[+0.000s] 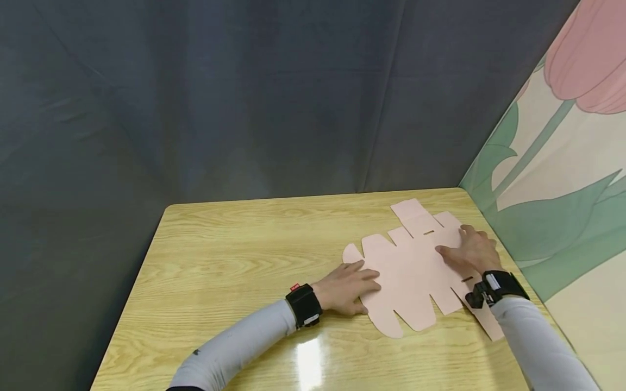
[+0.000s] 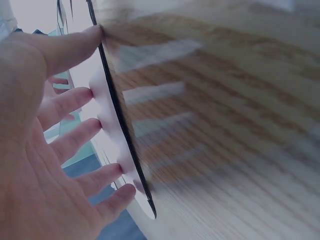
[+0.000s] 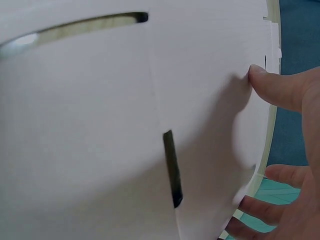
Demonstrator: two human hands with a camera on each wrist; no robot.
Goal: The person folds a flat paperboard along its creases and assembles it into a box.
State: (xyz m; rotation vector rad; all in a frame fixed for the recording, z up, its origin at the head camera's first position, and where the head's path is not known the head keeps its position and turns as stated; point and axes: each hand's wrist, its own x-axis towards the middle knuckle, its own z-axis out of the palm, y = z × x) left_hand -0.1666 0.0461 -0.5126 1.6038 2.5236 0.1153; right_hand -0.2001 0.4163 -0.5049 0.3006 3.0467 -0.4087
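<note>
A flat pink cardboard box blank [image 1: 411,271], with flaps and narrow slots, lies at the right of the wooden table. My left hand [image 1: 346,289] rests at its left end, fingers spread and fairly straight over the edge; in the left wrist view the fingertips [image 2: 92,125] touch the card near its dark edge line. My right hand [image 1: 471,250] lies on the right part of the blank. In the right wrist view its thumb [image 3: 275,87] touches the pale card [image 3: 90,115], and the other fingers reach toward the far edge, loosely bent.
The table [image 1: 235,255] has a light wood grain and a glare spot near the front. A dark curtain [image 1: 274,98] hangs behind it, and a wall covering with tulips [image 1: 562,217] stands along the right edge. Both wrists wear black straps.
</note>
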